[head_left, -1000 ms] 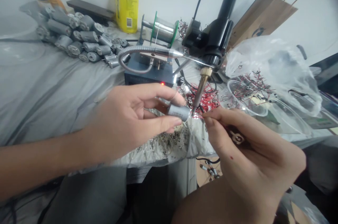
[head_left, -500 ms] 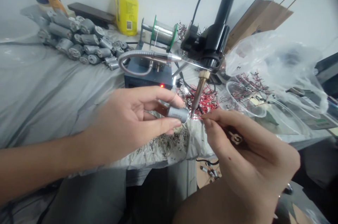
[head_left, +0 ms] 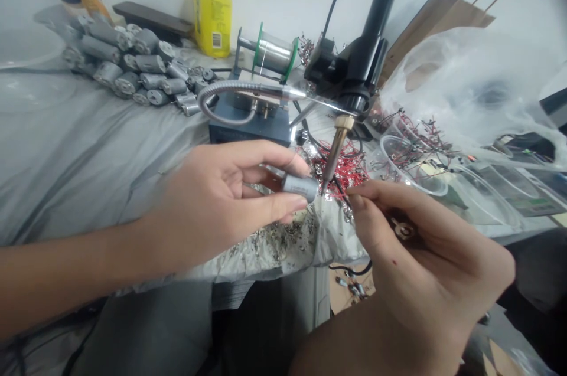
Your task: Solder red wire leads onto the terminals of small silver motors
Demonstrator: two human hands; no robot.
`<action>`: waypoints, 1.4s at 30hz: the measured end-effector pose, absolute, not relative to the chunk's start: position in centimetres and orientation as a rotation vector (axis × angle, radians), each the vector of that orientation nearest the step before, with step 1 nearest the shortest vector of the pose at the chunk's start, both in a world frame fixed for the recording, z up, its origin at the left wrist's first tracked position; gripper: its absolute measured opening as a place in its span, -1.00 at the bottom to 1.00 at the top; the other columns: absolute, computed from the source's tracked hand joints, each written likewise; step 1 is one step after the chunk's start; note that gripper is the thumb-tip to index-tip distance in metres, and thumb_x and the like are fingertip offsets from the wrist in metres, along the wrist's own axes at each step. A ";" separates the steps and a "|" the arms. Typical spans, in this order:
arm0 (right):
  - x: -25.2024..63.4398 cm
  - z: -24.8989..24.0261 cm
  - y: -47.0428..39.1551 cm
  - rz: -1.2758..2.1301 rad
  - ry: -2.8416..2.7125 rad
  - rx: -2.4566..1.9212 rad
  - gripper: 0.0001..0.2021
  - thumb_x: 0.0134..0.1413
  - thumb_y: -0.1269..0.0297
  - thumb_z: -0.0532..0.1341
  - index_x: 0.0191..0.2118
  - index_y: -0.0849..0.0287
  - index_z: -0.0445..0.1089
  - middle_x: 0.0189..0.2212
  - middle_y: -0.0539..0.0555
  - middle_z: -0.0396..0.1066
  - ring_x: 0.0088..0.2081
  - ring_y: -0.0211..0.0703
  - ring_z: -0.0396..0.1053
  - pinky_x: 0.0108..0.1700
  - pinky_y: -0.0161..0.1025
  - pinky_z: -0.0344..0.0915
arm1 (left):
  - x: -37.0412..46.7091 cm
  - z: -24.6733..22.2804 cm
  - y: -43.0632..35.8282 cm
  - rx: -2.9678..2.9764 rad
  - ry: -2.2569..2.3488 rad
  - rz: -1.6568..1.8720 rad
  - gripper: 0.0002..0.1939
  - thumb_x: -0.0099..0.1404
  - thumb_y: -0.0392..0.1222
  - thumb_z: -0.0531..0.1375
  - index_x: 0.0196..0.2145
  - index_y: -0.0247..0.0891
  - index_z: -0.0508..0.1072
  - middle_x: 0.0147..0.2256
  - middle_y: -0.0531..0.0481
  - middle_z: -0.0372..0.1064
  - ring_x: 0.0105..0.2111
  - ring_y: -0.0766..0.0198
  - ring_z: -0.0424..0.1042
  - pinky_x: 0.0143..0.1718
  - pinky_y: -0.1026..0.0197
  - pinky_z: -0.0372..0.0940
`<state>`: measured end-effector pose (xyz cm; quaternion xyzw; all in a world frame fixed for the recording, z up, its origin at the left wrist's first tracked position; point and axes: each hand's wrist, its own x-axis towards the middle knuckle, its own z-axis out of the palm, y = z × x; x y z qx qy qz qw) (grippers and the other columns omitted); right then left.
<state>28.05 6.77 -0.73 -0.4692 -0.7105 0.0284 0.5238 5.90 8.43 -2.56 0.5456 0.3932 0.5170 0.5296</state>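
Barely shifted since a moment ago, your left hand [head_left: 221, 202] pinches a small motor [head_left: 300, 186] with its terminal end at the fixed soldering iron's tip [head_left: 326, 182]; your right hand [head_left: 425, 246], just right of the tip, pinches a thin red wire [head_left: 349, 192] toward it for joining.

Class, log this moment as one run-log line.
left hand: grips small motor | right hand: pinches wire lead | soldering iron tip: at motor end

Both forearms bare, no sleeves; a small red spot on the right hand [head_left: 425, 270]
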 end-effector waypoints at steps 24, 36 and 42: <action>28.1 -0.9 6.7 0.005 -1.675 -1.160 -0.83 0.24 0.44 0.40 -0.23 -0.03 0.69 -0.39 -0.04 0.58 -0.44 -0.18 0.41 -0.40 -0.19 0.34 | 6.0 -2.6 8.7 1.336 0.952 1.236 -0.73 0.26 -0.13 0.58 -0.09 -0.03 0.73 -0.19 0.09 0.72 -0.22 0.10 0.75 -0.13 0.26 0.70; 28.1 -0.5 6.7 0.010 -1.736 -1.114 -0.78 0.21 0.52 0.40 -0.23 -0.03 0.67 -0.42 -0.09 0.54 -0.45 -0.25 0.39 -0.42 -0.26 0.35 | 5.9 -2.8 8.6 1.315 0.951 1.249 -0.73 0.25 -0.13 0.59 -0.10 0.01 0.73 -0.09 0.10 0.72 -0.08 0.04 0.74 -0.09 0.24 0.70; 28.2 -0.5 6.8 0.013 -1.776 -1.129 -0.77 0.23 0.50 0.39 -0.20 -0.04 0.69 -0.37 -0.04 0.59 -0.40 -0.16 0.46 -0.40 -0.21 0.38 | 6.0 -2.8 8.6 1.338 0.994 1.255 -0.71 0.23 -0.09 0.60 -0.10 -0.02 0.73 -0.08 0.07 0.71 -0.09 0.01 0.74 -0.08 0.19 0.72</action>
